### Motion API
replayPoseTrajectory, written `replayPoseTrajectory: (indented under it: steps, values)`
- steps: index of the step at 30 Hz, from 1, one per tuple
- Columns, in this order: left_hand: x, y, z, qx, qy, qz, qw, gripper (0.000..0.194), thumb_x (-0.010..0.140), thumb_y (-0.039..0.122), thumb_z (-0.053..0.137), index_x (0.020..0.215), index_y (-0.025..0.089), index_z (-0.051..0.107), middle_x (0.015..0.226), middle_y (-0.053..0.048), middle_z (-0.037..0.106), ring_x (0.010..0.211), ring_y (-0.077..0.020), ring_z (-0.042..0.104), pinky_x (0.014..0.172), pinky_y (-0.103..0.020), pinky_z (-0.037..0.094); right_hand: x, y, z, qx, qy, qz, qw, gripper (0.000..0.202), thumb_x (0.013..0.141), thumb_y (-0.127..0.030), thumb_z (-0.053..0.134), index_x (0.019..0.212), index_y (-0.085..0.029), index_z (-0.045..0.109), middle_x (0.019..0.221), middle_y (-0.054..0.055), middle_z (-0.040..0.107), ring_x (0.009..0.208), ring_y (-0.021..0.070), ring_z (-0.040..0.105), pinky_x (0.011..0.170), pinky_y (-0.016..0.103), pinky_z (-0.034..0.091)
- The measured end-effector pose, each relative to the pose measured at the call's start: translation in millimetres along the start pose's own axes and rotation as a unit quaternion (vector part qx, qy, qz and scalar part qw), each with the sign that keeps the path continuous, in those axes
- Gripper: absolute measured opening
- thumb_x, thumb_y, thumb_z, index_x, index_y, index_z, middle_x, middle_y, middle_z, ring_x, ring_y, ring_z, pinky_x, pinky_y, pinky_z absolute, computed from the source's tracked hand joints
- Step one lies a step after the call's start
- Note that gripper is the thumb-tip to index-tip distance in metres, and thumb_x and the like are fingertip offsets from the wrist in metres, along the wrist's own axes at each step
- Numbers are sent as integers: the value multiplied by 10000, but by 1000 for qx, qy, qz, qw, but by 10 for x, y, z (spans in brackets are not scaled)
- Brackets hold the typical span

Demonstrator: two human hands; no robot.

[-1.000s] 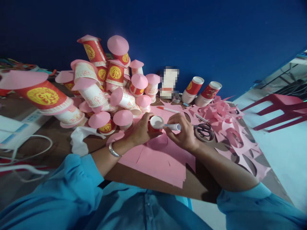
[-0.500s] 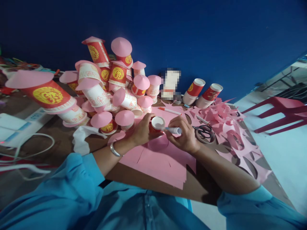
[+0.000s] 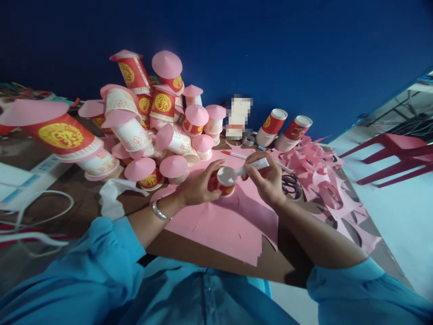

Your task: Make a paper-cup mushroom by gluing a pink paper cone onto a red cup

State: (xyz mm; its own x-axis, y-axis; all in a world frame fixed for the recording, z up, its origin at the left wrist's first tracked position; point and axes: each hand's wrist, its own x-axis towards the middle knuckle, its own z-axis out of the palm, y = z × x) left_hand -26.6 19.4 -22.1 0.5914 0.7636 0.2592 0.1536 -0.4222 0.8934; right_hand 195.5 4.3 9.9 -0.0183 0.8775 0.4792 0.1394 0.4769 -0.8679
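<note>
Wht tube [image 3: 259,165], R hand [image 3: 266,184], at rnd cup [image 3: 226,178]

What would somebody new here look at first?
Probably the jumble of paper cups with pink cone hats, piled at the left. Next, the red cup beside the left hand, a white tube in the right hand at its rim. Pink paper scraps heap at the right.

- No words, brands or numbers can be read.
- Near left: a large, round yellow sign on a red cup [image 3: 81,140], its character too unclear to read.
- Far left: similar yellow signs on the top cup [image 3: 137,74] of the pile and the cup below it to the right [image 3: 163,103], also unreadable.
</note>
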Motion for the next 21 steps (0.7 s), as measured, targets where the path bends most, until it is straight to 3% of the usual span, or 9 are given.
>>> replayPoseTrajectory:
  steps: [4, 8, 10, 15, 21]
  values:
    - [6, 75, 27, 62, -19, -58, 996, 869, 709, 367, 880, 1446, 248, 435, 1420, -137, 625, 1281, -342, 644, 1042, -494, 574, 42, 28, 9, 4, 18, 23, 1000, 300, 875, -484, 757, 858, -236, 588, 793, -15, 615, 592, 126, 610, 519, 281, 517]
    - [61, 141, 66, 106, 22, -67, 992, 619, 685, 421, 897, 1188, 226, 593, 1240, -95, 678, 1138, -310, 694, 971, -464, 597, 58, -23, -1, -80, 17, 3, 997, 249, 874, -439, 737, 859, -240, 587, 821, 2, 622, 637, 137, 581, 551, 301, 501]
    - [75, 176, 76, 109, 16, -56, 992, 533, 742, 399, 850, 1193, 243, 614, 1217, -64, 704, 1115, -286, 706, 987, -450, 588, 60, -60, -4, -122, 7, -33, 992, 216, 887, -412, 715, 859, -246, 580, 801, 1, 624, 659, 149, 571, 582, 315, 492]
    - [66, 227, 88, 92, 10, -74, 993, 595, 760, 423, 828, 1286, 254, 605, 1250, -49, 752, 1076, -289, 747, 897, -418, 613, 64, -111, -5, -192, -14, -119, 974, 166, 918, -346, 678, 862, -257, 549, 781, -4, 614, 698, 170, 583, 634, 331, 474]
    - [64, 177, 85, 103, 10, -58, 993, 502, 748, 358, 838, 1203, 249, 656, 1164, -49, 780, 984, -278, 763, 864, -415, 620, 86, -115, -23, -253, -15, -138, 957, 152, 933, -325, 639, 860, -259, 523, 783, -2, 608, 686, 173, 575, 643, 338, 462]
